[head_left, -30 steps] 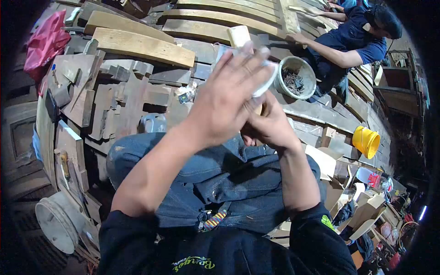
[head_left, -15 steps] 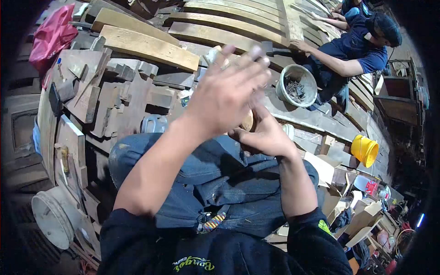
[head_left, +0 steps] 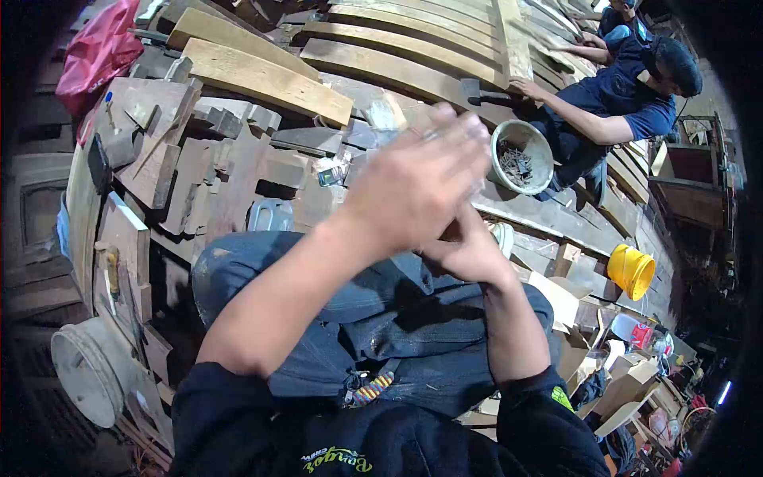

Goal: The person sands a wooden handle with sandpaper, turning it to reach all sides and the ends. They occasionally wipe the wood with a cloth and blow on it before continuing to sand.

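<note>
My left hand (head_left: 421,179), slightly blurred, is raised over my lap with its fingers stretched out and close together. It covers much of my right hand (head_left: 473,250), whose fingers are mostly hidden behind it. The right hand is curled around something dark or brownish that I cannot make out. Both hands are in front of my crossed legs in dark blue trousers (head_left: 318,298).
Boards (head_left: 266,79) and wood offcuts lie around. A bucket of metal pieces (head_left: 520,159) stands ahead beside a seated co-worker (head_left: 612,95). A yellow bucket (head_left: 630,273) is at right, a white bucket (head_left: 83,374) and a wooden-handled tool (head_left: 111,270) at left.
My left hand has moved right and slightly down, over the right hand. The round brownish thing glimpsed between the hands before is now mostly hidden.
</note>
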A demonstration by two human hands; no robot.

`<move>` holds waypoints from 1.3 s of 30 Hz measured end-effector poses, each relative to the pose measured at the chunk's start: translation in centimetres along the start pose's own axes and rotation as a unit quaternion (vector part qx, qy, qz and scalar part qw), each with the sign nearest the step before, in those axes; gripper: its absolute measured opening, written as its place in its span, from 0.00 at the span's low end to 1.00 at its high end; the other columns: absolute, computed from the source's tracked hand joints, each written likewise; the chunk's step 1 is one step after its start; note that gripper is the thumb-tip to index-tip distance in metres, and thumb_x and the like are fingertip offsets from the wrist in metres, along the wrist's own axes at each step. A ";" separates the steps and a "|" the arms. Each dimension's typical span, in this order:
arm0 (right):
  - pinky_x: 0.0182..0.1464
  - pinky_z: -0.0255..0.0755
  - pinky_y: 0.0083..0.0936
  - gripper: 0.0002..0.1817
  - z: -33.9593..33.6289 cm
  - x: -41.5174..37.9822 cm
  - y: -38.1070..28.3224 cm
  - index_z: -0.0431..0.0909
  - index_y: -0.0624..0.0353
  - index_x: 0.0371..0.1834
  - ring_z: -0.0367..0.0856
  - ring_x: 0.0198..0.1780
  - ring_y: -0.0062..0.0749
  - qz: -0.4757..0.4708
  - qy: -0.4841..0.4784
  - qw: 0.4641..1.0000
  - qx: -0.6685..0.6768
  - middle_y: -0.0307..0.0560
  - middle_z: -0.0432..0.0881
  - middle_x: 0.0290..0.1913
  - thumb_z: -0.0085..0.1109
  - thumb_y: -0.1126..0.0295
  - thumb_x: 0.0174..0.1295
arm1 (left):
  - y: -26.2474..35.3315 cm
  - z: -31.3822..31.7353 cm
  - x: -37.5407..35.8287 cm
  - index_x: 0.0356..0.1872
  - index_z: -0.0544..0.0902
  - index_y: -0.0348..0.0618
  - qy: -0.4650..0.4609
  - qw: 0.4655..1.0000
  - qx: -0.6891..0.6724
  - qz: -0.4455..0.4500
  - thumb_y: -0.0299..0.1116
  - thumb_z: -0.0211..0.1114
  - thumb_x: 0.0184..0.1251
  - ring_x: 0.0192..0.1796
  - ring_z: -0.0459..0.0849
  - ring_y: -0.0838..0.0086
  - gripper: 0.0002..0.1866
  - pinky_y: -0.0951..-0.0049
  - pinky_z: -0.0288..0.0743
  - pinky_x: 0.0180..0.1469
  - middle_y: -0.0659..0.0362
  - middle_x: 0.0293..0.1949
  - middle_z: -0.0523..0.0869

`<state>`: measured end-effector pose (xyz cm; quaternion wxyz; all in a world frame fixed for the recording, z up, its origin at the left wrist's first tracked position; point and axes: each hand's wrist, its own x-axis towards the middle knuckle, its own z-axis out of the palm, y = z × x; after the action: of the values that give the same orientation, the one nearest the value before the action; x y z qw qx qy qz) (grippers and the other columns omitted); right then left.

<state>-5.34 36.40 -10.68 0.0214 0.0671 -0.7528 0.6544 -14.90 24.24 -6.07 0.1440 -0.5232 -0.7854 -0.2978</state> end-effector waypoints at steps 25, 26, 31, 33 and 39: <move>0.47 0.74 0.25 0.29 -0.9 1.9 -3.6 0.69 0.68 0.57 0.80 0.45 0.30 0.230 -0.085 0.969 0.041 0.55 0.81 0.44 0.65 0.76 0.50 | -2.9 -0.4 0.7 0.50 0.82 0.35 0.060 0.996 0.071 0.016 0.29 0.57 0.62 0.61 0.80 0.60 0.17 0.59 0.66 0.69 0.48 0.53 0.84; 0.51 0.74 0.25 0.30 -0.8 2.0 -3.3 0.67 0.68 0.58 0.80 0.51 0.30 0.167 -0.090 0.982 -0.009 0.56 0.81 0.45 0.65 0.77 0.49 | -3.3 -1.4 1.1 0.51 0.82 0.35 0.079 0.993 0.089 -0.008 0.29 0.57 0.61 0.61 0.80 0.60 0.18 0.59 0.66 0.69 0.48 0.53 0.84; 0.54 0.74 0.28 0.35 -1.2 0.8 -2.2 0.63 0.67 0.65 0.79 0.52 0.32 0.197 -0.073 0.976 0.059 0.55 0.77 0.52 0.65 0.75 0.53 | 0.5 0.4 0.0 0.50 0.81 0.34 -0.002 0.998 0.026 0.048 0.28 0.56 0.63 0.60 0.80 0.59 0.16 0.58 0.67 0.67 0.46 0.52 0.84; 0.53 0.75 0.27 0.34 -0.6 0.9 -1.6 0.63 0.67 0.64 0.79 0.51 0.31 0.178 -0.034 0.981 0.065 0.54 0.78 0.50 0.66 0.75 0.53 | -0.9 0.0 0.5 0.50 0.81 0.33 0.002 1.000 0.021 0.024 0.28 0.57 0.62 0.60 0.80 0.59 0.16 0.58 0.66 0.67 0.47 0.52 0.84; 0.54 0.72 0.23 0.32 -0.1 0.6 -2.2 0.64 0.68 0.63 0.76 0.54 0.25 0.136 -0.002 0.978 0.158 0.47 0.77 0.52 0.66 0.78 0.54 | -0.6 -0.4 0.5 0.53 0.80 0.34 0.028 0.999 0.020 0.007 0.24 0.58 0.58 0.62 0.79 0.59 0.20 0.58 0.63 0.71 0.46 0.55 0.83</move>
<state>-5.66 36.15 -8.47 -0.0801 -0.0318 -0.6417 0.7621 -15.71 24.16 -5.72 0.1784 -0.5176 -0.7830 -0.2953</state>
